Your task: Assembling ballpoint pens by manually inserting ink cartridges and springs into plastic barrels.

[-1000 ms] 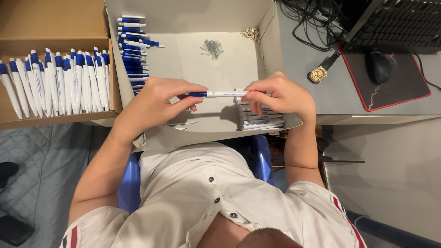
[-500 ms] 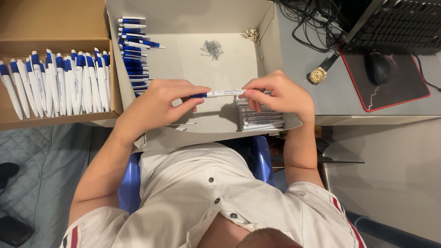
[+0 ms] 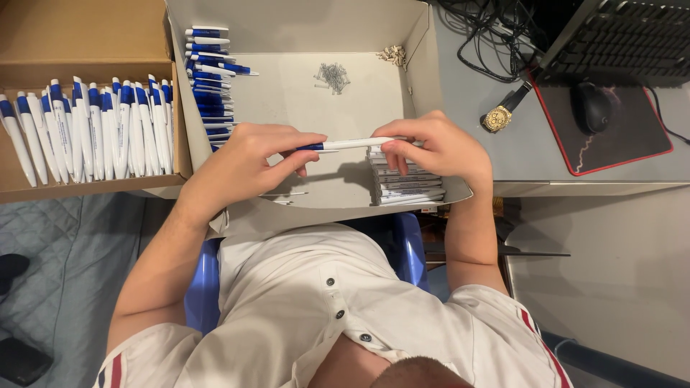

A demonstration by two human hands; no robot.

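Pen (image 3: pixel 345 144), white with a blue end, held level between both hands above the middle of an open grey cardboard box (image 3: pixel 424 65). Left hand (image 3: pixel 248 162) pinches the blue end between thumb and fingers; right hand (image 3: pixel 438 147) grips the white end the same way. Directly under the right hand, at the box's near right corner, lies a stack of white pen barrels (image 3: pixel 402 183). Along the box's left wall stands a pile of blue pen parts (image 3: pixel 205 79); near its far edge lies a cluster of small metal springs (image 3: pixel 332 75). To the left, a brown box (image 3: pixel 86 36) holds a row of finished blue-and-white pens (image 3: pixel 93 129). On the desk to the right rest a gold wristwatch (image 3: pixel 497 117), a mouse (image 3: pixel 591 106) and a keyboard (image 3: pixel 632 36).
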